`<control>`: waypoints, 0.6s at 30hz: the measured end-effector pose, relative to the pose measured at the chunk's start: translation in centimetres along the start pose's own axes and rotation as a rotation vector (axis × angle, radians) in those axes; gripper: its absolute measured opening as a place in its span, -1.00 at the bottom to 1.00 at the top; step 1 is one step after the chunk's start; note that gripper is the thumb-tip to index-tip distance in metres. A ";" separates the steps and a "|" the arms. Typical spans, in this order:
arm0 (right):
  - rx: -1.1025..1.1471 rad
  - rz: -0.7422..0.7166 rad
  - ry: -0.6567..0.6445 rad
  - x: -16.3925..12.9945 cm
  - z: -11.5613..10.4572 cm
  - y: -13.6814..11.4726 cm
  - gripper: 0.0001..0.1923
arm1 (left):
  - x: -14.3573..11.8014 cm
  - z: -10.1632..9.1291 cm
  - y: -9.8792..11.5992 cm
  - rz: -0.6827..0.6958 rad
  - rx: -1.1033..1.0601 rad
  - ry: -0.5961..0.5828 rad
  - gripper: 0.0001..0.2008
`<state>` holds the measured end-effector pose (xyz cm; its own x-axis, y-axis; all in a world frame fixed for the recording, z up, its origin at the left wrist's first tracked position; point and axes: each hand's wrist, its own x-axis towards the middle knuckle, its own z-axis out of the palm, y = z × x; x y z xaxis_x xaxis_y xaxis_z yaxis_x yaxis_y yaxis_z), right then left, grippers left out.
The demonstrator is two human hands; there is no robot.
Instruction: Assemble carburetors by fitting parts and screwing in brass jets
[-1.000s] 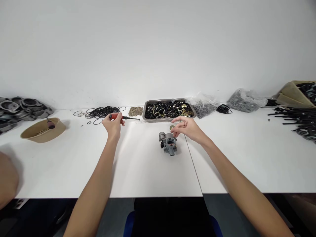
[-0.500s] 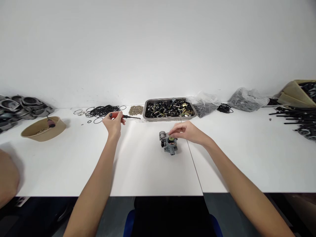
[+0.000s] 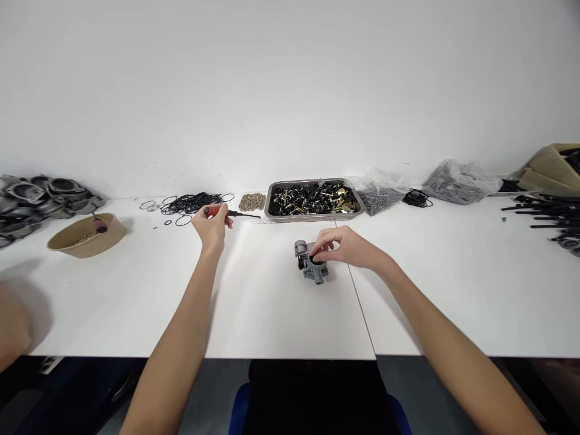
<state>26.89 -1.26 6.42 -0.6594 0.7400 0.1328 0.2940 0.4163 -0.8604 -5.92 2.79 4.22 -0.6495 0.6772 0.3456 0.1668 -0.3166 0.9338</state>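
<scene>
I have my left grip (image 3: 212, 228) closed around the red handle of a screwdriver (image 3: 212, 211), whose dark shaft points rightward, out past the fingers and above the bench (image 3: 281, 320). My right grip (image 3: 341, 245) is bent over a grey metal housing (image 3: 317, 273) that sits on the bench just below its fingertips, with thumb and forefinger down at the round opening. The fingers there are drawn close, but I cannot tell whether they pinch anything or simply touch the rim.

Beyond the right grip and a little to its left lies a metal tray (image 3: 312, 219) full of small black and brass-coloured parts. Farther off on its right I see a clear bag (image 3: 380, 196) of small grey pieces. Just behind the left grip is a tangle of black rings (image 3: 190, 203), with a patch of brass pieces (image 3: 252, 202) to its right. Well to its left stands a tan bowl (image 3: 97, 244).
</scene>
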 end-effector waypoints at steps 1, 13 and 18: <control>-0.004 -0.008 0.003 0.0 0.0 -0.1 -0.88 | 0.0 0.0 0.0 0.001 -0.002 0.000 -0.80; 0.080 -0.001 0.036 0.5 0.7 0.6 -0.82 | -0.2 0.0 0.1 -0.004 0.029 -0.005 -0.84; 0.096 0.005 0.053 0.6 0.8 0.7 -0.81 | -0.1 0.0 0.0 0.008 0.028 -0.010 -0.83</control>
<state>26.19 -0.96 5.50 -0.6197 0.7699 0.1522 0.2279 0.3621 -0.9038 -5.85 2.74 4.15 -0.6410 0.6811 0.3539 0.1928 -0.3035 0.9331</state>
